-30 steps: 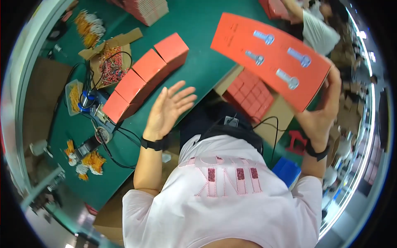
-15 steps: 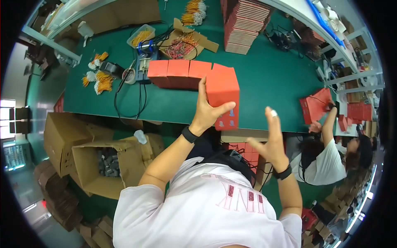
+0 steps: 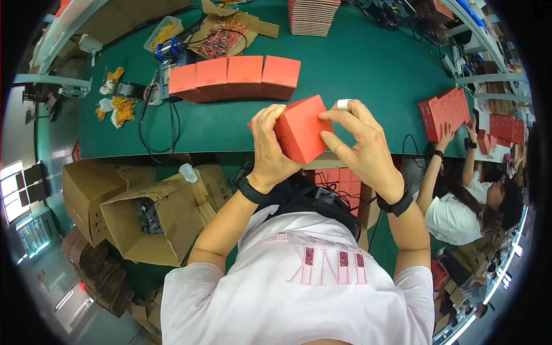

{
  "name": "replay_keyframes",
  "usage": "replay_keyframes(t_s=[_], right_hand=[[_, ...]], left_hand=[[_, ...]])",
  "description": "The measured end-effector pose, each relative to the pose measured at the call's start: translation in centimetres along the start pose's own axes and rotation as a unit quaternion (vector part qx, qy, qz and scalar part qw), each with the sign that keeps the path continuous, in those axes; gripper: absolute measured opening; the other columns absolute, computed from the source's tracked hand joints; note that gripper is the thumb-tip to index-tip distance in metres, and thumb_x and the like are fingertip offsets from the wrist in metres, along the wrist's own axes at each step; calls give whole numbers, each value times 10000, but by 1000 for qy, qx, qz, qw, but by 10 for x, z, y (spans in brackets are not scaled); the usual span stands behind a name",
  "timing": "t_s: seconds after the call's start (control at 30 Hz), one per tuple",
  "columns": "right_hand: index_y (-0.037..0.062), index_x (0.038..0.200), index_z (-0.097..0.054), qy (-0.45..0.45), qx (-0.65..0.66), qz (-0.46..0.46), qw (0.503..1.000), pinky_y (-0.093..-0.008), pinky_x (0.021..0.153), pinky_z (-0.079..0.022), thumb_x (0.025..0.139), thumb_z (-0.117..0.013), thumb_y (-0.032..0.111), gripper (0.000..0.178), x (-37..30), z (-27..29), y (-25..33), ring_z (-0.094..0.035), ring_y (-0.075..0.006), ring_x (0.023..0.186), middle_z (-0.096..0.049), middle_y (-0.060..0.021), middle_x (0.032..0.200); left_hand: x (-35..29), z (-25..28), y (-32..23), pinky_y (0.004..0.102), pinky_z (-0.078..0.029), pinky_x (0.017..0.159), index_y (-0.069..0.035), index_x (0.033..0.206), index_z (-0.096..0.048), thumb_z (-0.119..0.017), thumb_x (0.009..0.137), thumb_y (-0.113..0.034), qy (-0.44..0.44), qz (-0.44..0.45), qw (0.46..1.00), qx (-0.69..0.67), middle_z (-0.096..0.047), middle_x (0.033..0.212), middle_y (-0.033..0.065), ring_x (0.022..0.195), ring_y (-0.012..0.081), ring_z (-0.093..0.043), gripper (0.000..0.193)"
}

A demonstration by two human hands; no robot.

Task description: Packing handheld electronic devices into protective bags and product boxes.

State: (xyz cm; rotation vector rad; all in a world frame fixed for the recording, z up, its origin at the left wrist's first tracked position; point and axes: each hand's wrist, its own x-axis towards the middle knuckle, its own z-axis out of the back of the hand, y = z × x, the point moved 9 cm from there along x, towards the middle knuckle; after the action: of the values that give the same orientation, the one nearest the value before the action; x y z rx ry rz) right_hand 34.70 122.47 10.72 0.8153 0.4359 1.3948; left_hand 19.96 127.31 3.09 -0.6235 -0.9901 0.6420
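2 rows of pink lettering cross the white shirt (image 3: pixel 322 310) at the chest, the upper row partly lost in folds. Dark print marks the flap of a brown carton (image 3: pixel 214 184) below the table edge, too small to make out. On the held red box (image 3: pixel 303 129), the side toward the left hand (image 3: pixel 266 146) carries faint marks that cannot be read; its end face is plain, smooth and bright. The box is tilted, with 1 corner pointing away from the body, and it is held up in front of the waist, over the near edge of the green table (image 3: pixel 368 86). 4 similar boxes (image 3: pixel 244 70) stand in a row just beyond it, to the left.

The left hand is wrapped around the box, its fingers bent over the left side. The right hand (image 3: pixel 366 138) comes from the right, palm turned inward, thumb and index finger narrowly apart with their tips at the end face; whether they grip it, I cannot tell. 1 right finger wears a white band (image 3: pixel 343 104).
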Motion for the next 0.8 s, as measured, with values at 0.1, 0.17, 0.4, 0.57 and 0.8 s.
replay_keyframes(t_s=[0.1,0.17,0.4,0.57,0.8], right_hand=[[17,992,-709,19,-46,-33,998,-328,787,-502,818,-756,78,190,-2,0,-18,-631,-261,894,-641,-133,962],[9,904,-709,59,8,-109,992,-317,742,-497,821,-766,97,134,-11,-10,-37,-629,-234,886,-645,-124,983],[-4,1109,-651,-50,-73,-266,960,-314,705,-500,824,-784,149,350,-43,-40,-106,-618,-220,898,-575,-132,1078],[3,1251,-586,-30,-103,-121,987,-426,1049,-430,843,-661,-24,416,-57,-50,-131,-523,-386,1238,-531,-188,1353],[12,1184,-603,32,-39,-100,994,-419,1046,-458,820,-705,18,378,-73,-32,-135,-513,-376,1315,-526,-179,1440]], left_hand=[[4,-10,6,498,-383,1024,-42,1369,-355,-925,583,-224,-9,1,1000,-15,-511,1305,173,1179,375,-494,987],[1,-21,8,529,-359,1056,-53,1347,-368,-923,598,-250,-32,-10,999,-7,-507,1332,174,1199,380,-502,953],[-64,-145,67,642,-160,1174,4,1467,-262,-859,706,-249,-14,108,993,-52,-390,1442,231,1365,428,-371,999],[-94,-136,54,506,-311,1153,77,1542,-70,-857,733,-240,139,86,982,-95,-297,1487,315,1389,430,-332,1172],[-41,-141,74,473,-326,1167,18,1565,-136,-936,565,-440,320,17,940,-117,-277,1556,261,1418,416,-340,1360]])
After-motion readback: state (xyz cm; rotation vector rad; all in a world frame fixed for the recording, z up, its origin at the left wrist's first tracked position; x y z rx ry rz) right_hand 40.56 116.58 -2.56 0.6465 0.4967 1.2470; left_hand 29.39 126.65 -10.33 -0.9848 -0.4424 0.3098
